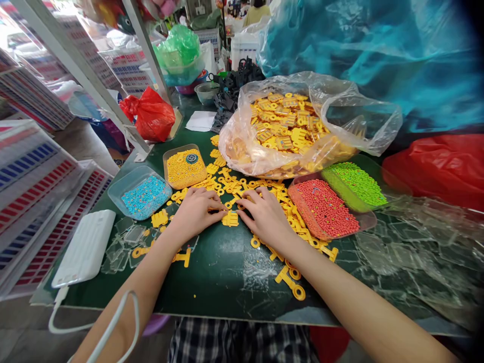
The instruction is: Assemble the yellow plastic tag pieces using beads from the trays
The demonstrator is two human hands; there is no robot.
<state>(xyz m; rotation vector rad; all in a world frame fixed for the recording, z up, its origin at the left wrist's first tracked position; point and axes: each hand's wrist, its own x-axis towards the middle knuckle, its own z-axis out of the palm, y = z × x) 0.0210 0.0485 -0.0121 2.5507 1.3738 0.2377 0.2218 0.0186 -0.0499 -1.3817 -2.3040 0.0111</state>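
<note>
Both hands meet over the middle of the green table, on either side of a small yellow plastic piece (230,219) with slots. My left hand (198,210) has its fingers pinched at the left of this piece; what lies between the fingertips is too small to make out. My right hand (264,214) is at the piece's upper right, thumb and fingertips near a yellow ringed part, and its grip is unclear. Loose yellow T-shaped parts (223,179) with rings spread behind and beside the hands. Beyond them a clear plastic bag (242,151) holds many yellow pieces.
Trays of blue beads (145,197) and yellow beads (185,169) stand left; red beads (327,209) and green beads (355,184) right. A white power bank (83,249) with cable lies front left. Clear plastic covers (419,247) lie right. A metal post (94,75) rises at left.
</note>
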